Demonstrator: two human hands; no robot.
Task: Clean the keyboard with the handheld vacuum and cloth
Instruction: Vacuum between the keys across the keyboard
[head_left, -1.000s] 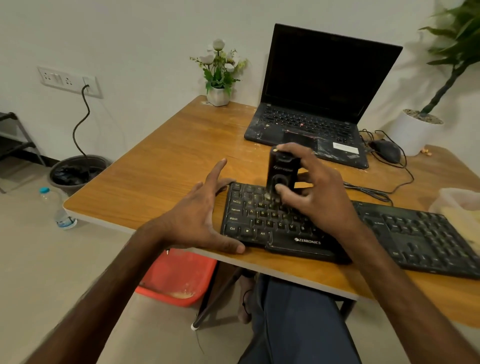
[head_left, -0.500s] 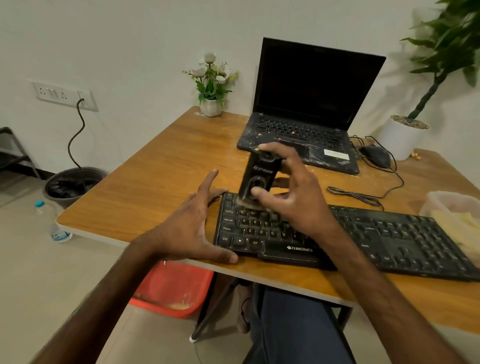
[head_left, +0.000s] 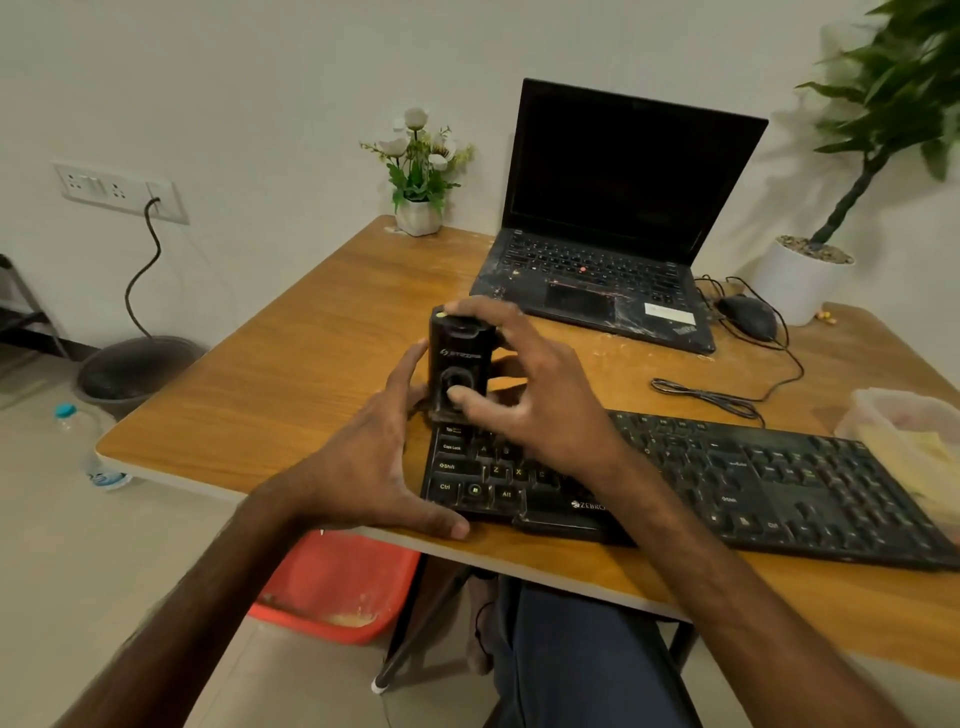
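A black keyboard lies along the near edge of the wooden table. My right hand grips a small black handheld vacuum, standing upright with its mouth on the keyboard's far left corner. My left hand braces the keyboard's left end, thumb at the front corner and fingers straight up beside the vacuum. A pale yellow cloth lies in a clear container at the right edge.
An open black laptop sits behind the keyboard, with a black mouse and coiled cable to its right. A small flower pot and a big white planter stand at the back. A red tub sits under the table.
My right hand moved the vacuum leftward and farther back across the keys to the keyboard's far left corner. My left hand kept hold of the left end.
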